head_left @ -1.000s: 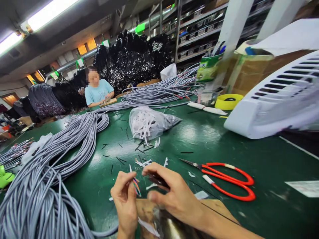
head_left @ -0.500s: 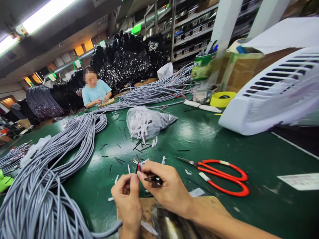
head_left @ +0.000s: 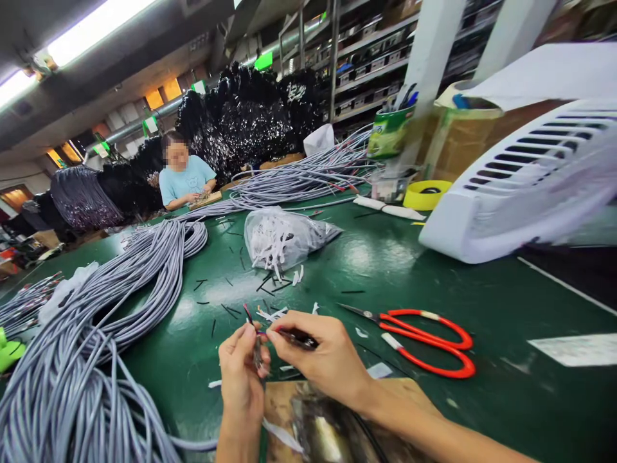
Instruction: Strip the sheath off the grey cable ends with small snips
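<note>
Thin coloured wires (head_left: 247, 314), red and dark among them, stick up from the fingertips of my left hand (head_left: 241, 363), which is closed on the end of a cable. A grey cable (head_left: 193, 444) runs in from the left toward that wrist. My right hand (head_left: 325, 357) is closed too, just right of the wires, with a dark shiny tool (head_left: 299, 339) in its grip; its tip and kind are hidden by the fingers. Finger and thumb of this hand pinch close to a reddish wire. Below both hands lies a wooden board (head_left: 279, 408) with a dark, shiny, rounded object (head_left: 325, 437) on it.
Red-handled scissors (head_left: 427, 337) lie to the right. Ahead stands a clear bag (head_left: 277, 238) of white strips, with black and white scraps around it. Bundled grey cables (head_left: 110, 321) fill the left. A white fan (head_left: 525, 186) stands at right; a co-worker (head_left: 187, 177) sits across the table.
My hands have moved slightly apart, and my left hand has turned, so the wires now point up and left from its fingertips. The dark tool stays in my right hand.
</note>
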A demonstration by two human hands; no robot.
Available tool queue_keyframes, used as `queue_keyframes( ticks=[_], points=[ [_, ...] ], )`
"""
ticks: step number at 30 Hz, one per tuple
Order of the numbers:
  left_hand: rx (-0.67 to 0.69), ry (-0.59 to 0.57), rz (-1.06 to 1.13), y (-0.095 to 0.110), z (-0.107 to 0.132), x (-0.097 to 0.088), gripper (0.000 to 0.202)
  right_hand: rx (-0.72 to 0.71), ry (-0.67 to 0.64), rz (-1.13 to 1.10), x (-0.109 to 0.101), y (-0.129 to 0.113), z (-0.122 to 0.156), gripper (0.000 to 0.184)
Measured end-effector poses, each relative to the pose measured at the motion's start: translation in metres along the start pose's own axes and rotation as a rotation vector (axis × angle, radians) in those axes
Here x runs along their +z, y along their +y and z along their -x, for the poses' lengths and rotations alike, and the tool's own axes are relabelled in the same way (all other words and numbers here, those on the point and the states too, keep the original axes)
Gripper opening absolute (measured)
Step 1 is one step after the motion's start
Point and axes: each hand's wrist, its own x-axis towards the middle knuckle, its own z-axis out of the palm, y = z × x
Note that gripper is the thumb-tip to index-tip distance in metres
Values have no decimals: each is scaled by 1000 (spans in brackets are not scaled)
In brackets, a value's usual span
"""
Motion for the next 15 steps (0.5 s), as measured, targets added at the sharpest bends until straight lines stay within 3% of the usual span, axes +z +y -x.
queue_keyframes(
  ticks=[9,15],
  points=[
    [11,49,60,-2,0,0,40,98,-38,-35,1,-2,-1,20],
    [18,31,65,-1,1,0,42,22,-68,-7,-1,-4,-1,18]
  ],
)
